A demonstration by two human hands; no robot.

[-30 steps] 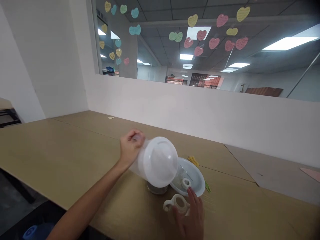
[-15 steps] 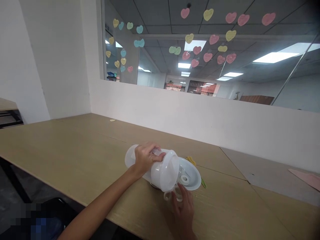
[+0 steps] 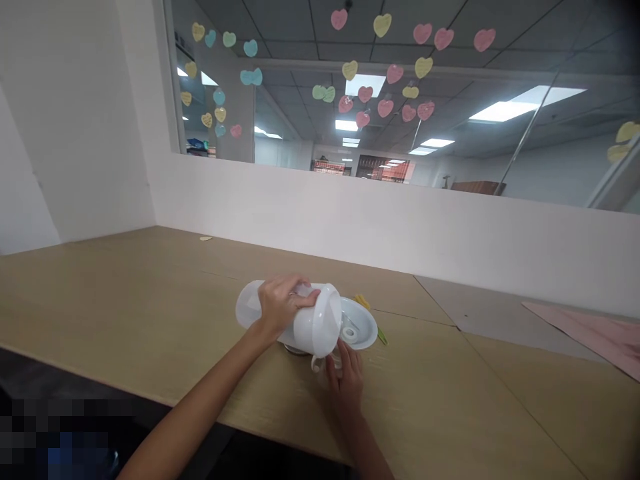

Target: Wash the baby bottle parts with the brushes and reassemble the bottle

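Note:
My left hand grips a white translucent plastic container, tilted with its wide rim toward the right. Another translucent white piece shows behind that hand; whether the two are joined, I cannot tell. Low beside the rim, my right hand has its fingers closed around a small whitish clear cup with a ring-like handle, partly covered by the fingers. A pale oval dish lies just right of the container, holding a white ring-shaped piece and something clear.
Yellow and green items stick out from around the dish. A pink sheet lies on the table at the right. A small yellow paper rests near the wall. Above is a window with heart-shaped notes.
The camera view has turned slightly to the right, so everything sits further left. Both hands keep nearly the same places on the container and the small cup.

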